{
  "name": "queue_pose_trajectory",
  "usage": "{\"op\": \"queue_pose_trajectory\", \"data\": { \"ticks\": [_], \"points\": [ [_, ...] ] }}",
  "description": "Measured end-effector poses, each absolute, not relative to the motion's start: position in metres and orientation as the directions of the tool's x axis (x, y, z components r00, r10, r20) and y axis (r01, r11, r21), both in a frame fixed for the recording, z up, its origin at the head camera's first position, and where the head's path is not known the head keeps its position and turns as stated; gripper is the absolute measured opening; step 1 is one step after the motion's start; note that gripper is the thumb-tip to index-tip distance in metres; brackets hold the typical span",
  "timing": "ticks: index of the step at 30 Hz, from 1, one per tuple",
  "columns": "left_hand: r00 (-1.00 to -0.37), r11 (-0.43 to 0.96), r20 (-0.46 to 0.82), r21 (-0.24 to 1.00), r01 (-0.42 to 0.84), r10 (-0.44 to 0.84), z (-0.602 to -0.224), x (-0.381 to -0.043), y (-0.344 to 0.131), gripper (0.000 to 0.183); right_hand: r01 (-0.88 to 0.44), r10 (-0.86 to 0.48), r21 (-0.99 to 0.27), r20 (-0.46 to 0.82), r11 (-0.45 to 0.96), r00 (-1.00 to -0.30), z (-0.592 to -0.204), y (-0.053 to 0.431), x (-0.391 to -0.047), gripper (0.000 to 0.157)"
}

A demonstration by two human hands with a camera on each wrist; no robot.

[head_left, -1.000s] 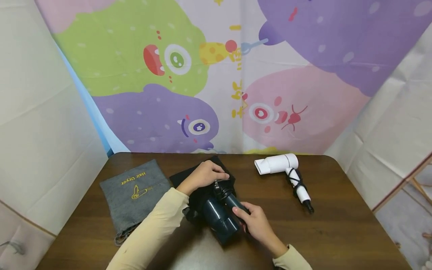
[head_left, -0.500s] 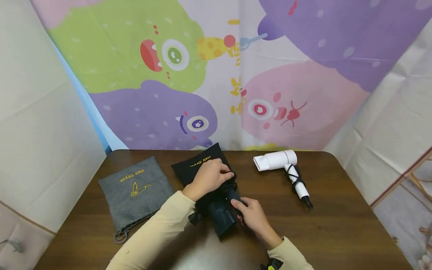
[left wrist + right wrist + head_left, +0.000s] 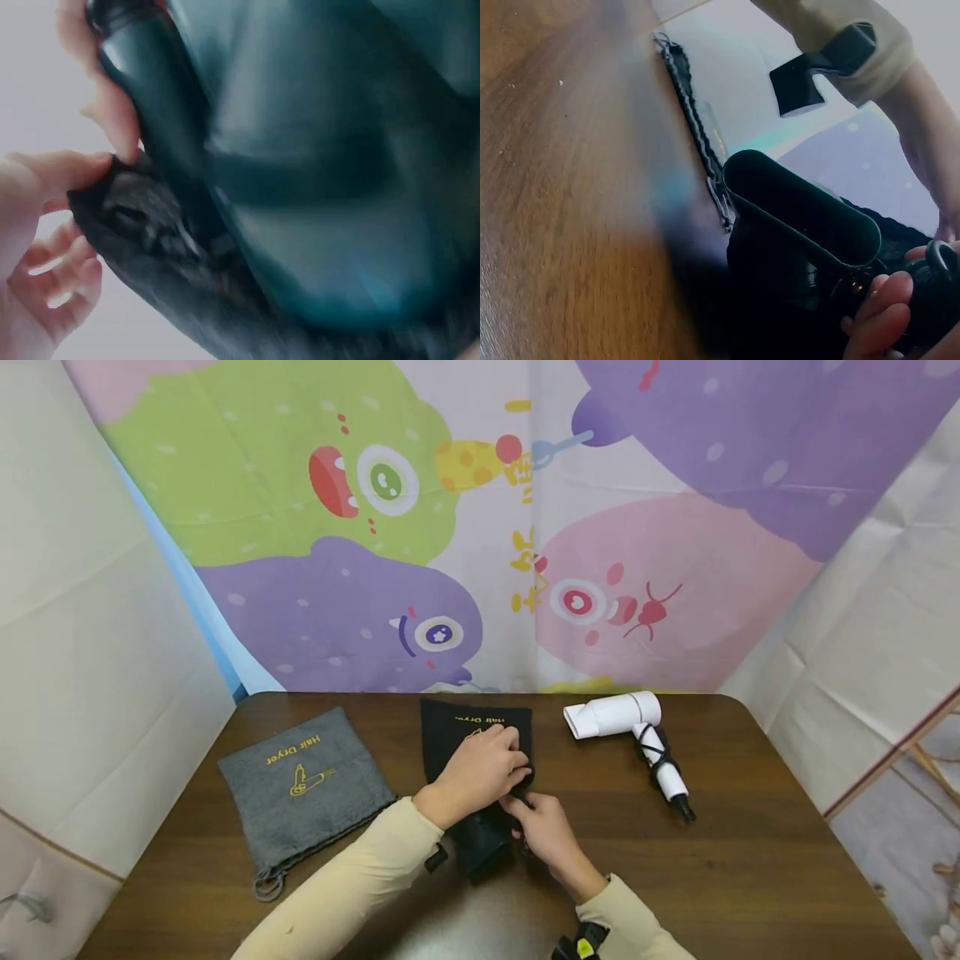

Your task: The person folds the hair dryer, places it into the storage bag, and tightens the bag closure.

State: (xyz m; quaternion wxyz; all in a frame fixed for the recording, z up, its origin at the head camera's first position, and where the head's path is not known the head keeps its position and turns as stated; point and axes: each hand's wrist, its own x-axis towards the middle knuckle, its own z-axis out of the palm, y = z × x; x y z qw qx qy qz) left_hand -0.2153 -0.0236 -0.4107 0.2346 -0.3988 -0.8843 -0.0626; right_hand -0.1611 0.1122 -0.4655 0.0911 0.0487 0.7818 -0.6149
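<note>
In the head view my left hand [image 3: 480,777] lies over a black cloth bag [image 3: 442,739] with yellow "Hair Dryer" lettering. In the left wrist view its thumb and finger pinch the bag's open rim [image 3: 142,289]. A dark teal hair dryer [image 3: 482,847] sits partly inside the bag, its wide body [image 3: 300,165] and handle [image 3: 161,105] both reaching into the mouth. My right hand [image 3: 553,839] grips the handle. In the right wrist view the dryer's flat, open nozzle [image 3: 802,214] sticks out, with the right fingers [image 3: 885,307] beside it.
A grey drawstring bag [image 3: 307,793] with the same yellow print lies flat on the left of the brown table [image 3: 757,877]. Towards the back right lies a white hair dryer [image 3: 615,717], its black cord wound round the handle. A cartoon-printed curtain [image 3: 510,652] hangs behind the table.
The black bag has swung round until its far edge lies straight across. The teal dryer's handle has gone deeper into it, and my right hand has moved left and up towards the left one.
</note>
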Motion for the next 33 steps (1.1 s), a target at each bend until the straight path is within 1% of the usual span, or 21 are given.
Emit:
{"op": "queue_pose_trajectory", "data": {
  "ticks": [2,4,8,10,12,16,20,22,24,27,29,31,33],
  "points": [
    [-0.548,0.686,0.514,-0.116,0.718,0.660,-0.411,-0.217,-0.031,0.009,0.220,-0.036,-0.954,-0.232,0.204,-0.972,-0.466,0.114,-0.163,0.030],
    [-0.541,0.713,0.565,-0.126,0.689,0.623,-0.411,-0.220,-0.038,0.009,0.254,-0.042,-0.952,-0.264,0.170,-0.964,-0.467,0.117,-0.164,0.032],
    [-0.570,0.767,0.628,-0.068,0.638,0.529,-0.412,-0.221,-0.049,0.011,0.310,-0.056,-0.948,-0.314,0.065,-0.948,-0.469,0.125,-0.167,0.034],
    [-0.582,0.768,0.627,-0.040,0.640,0.518,-0.414,-0.218,-0.050,0.011,0.321,-0.042,-0.947,-0.321,0.011,-0.946,-0.470,0.128,-0.169,0.036],
    [-0.579,0.752,0.618,-0.031,0.658,0.532,-0.417,-0.215,-0.049,0.011,0.320,-0.023,-0.947,-0.320,-0.024,-0.947,-0.470,0.129,-0.169,0.036],
    [-0.548,0.709,0.610,-0.034,0.704,0.573,-0.421,-0.209,-0.038,0.011,0.301,-0.013,-0.953,-0.301,-0.018,-0.953,-0.470,0.124,-0.170,0.033],
    [-0.553,0.698,0.595,-0.019,0.716,0.584,-0.425,-0.207,-0.024,0.012,0.264,-0.031,-0.964,-0.264,0.021,-0.964,-0.471,0.117,-0.170,0.026],
    [-0.583,0.706,0.559,-0.008,0.708,0.590,-0.426,-0.208,-0.018,0.012,0.250,-0.031,-0.968,-0.251,0.034,-0.967,-0.472,0.114,-0.169,0.022],
    [-0.631,0.732,0.511,0.004,0.681,0.584,-0.428,-0.210,-0.016,0.013,0.240,-0.031,-0.970,-0.241,0.044,-0.970,-0.472,0.111,-0.168,0.020],
    [-0.712,0.789,0.444,0.019,0.614,0.544,-0.429,-0.213,-0.017,0.013,0.233,-0.032,-0.971,-0.235,0.053,-0.972,-0.473,0.110,-0.167,0.024],
    [-0.749,0.813,0.417,0.041,0.581,0.514,-0.429,-0.215,-0.019,0.014,0.228,-0.035,-0.971,-0.231,0.066,-0.972,-0.473,0.109,-0.166,0.030],
    [-0.766,0.814,0.404,0.082,0.576,0.501,-0.429,-0.217,-0.020,0.014,0.222,-0.035,-0.971,-0.226,0.087,-0.974,-0.474,0.109,-0.166,0.033],
    [-0.767,0.787,0.395,0.153,0.597,0.505,-0.428,-0.217,-0.020,0.012,0.219,-0.038,-0.970,-0.224,0.110,-0.974,-0.475,0.109,-0.165,0.032]
  ]
}}
